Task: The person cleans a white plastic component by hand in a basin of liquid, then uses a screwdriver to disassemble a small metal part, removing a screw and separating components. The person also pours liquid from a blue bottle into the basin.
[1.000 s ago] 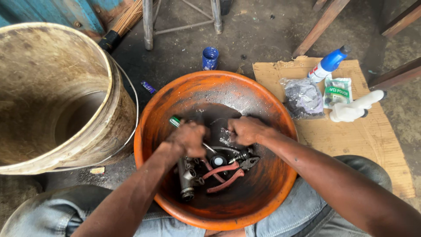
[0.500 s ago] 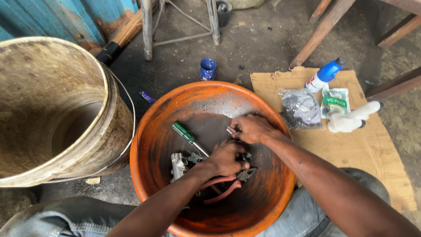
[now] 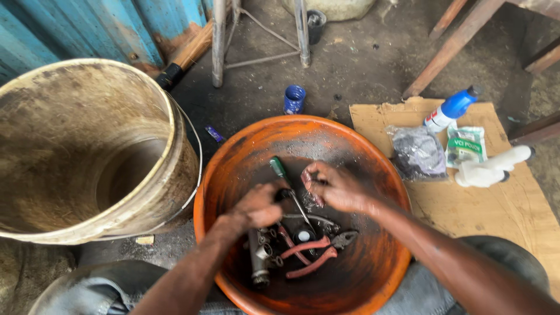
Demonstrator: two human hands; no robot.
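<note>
An orange basin point(image 3: 233, 157) holding dark liquid sits between my knees. In it lie a green-handled screwdriver point(image 3: 279, 168), red-handled pliers point(image 3: 306, 256) and several grey metal fittings point(image 3: 258, 256). My left hand point(image 3: 256, 207) is curled in a fist just left of the screwdriver's shaft, knuckles up; whatever is inside the fist is hidden. My right hand point(image 3: 335, 188) hovers over the middle of the basin, wet, with its fingertips pinched on a small metal part next to my left hand.
A large dirty bucket point(image 3: 87, 151) lies tipped to the left of the basin. On cardboard point(image 3: 466, 204) to the right are a blue-capped bottle point(image 3: 452, 109), a grey bag point(image 3: 417, 153), a green pouch point(image 3: 465, 144) and a white bottle point(image 3: 490, 169). A small blue cup point(image 3: 294, 99) and stool legs point(image 3: 219, 41) stand behind.
My left hand has drawn back to the left, off the pliers, to the screwdriver's shaft. My right hand stays over the basin's middle. The view has shifted slightly.
</note>
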